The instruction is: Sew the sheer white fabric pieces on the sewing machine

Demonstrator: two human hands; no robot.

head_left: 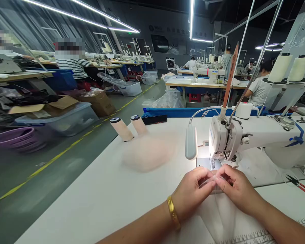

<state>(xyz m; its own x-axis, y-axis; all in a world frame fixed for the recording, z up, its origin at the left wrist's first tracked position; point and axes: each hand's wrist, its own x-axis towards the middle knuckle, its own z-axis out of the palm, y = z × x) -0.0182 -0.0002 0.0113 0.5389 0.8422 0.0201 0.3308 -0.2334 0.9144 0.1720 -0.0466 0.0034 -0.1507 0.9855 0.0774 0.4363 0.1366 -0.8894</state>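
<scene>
My left hand [194, 188] and my right hand [235, 188] meet just in front of the sewing machine's needle area, each pinching a piece of thin sheer fabric [217, 215]. The fabric hangs from the fingertips toward me over the table edge side. Right behind the fingers stand the presser foot and needle plate of the white sewing machine [226, 135]. A gold bracelet [173, 211] circles my left wrist. Left of the machine lies a soft heap of pale sheer fabric [148, 154], apart from both hands.
Two thread cones [122, 129] and a black phone-like slab [155, 119] sit at the table's back left. A lamp [191, 142] hangs beside the machine head. Red-handled snips [302, 186] lie at right, a clear ruler [254, 237] in front. Co-workers sit at other machines beyond.
</scene>
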